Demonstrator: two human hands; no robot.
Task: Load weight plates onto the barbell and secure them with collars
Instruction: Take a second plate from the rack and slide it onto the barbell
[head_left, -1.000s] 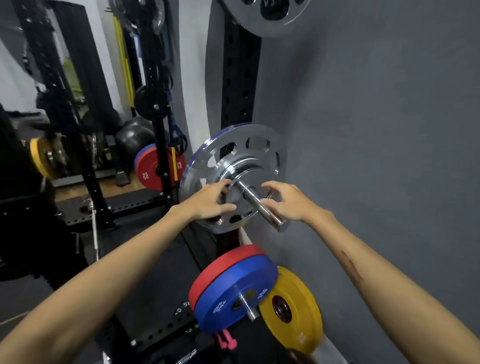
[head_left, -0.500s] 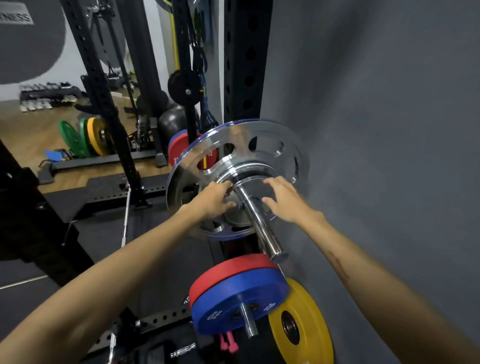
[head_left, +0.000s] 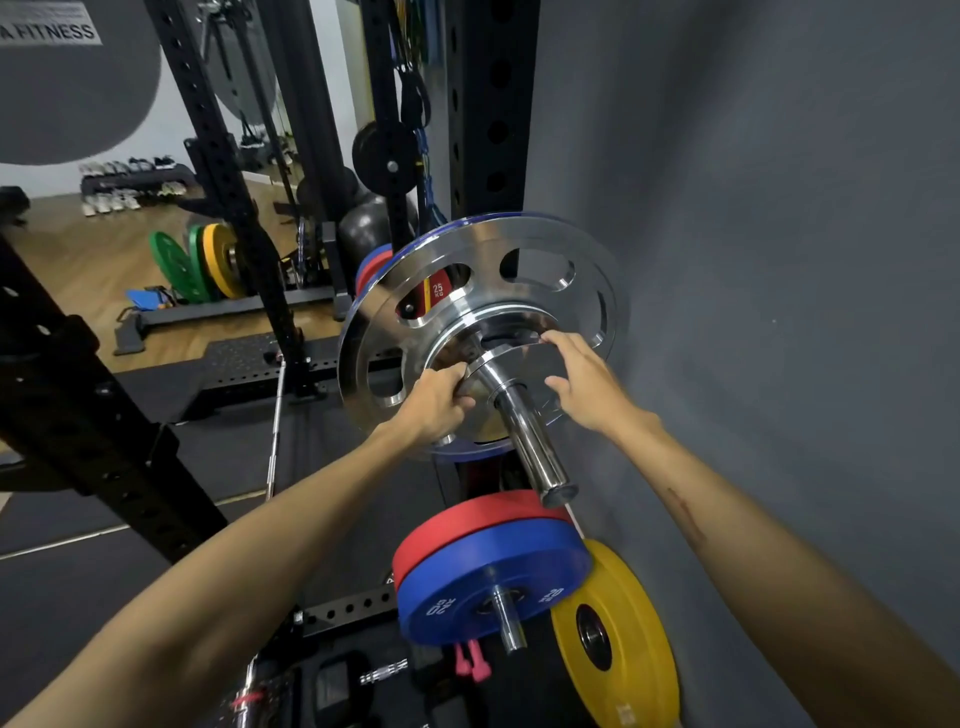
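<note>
Two hands seated a small plate on the sleeve.
My left hand (head_left: 436, 402) pinched the small chrome plate (head_left: 511, 366) against the large chrome plate (head_left: 483, 322); right hand (head_left: 584, 382) pressed spread. I'd have pushed evenly along the barbell sleeve (head_left: 535, 452).

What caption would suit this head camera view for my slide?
Both hands, left hand and right hand, seat a small chrome plate against the large chrome plate on the barbell sleeve.

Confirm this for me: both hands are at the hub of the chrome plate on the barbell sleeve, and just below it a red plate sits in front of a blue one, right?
Not quite. In the head view the blue plate sits in front of the red plate. The rest holds: left hand and right hand are at the chrome plate hub on the barbell sleeve.
</note>
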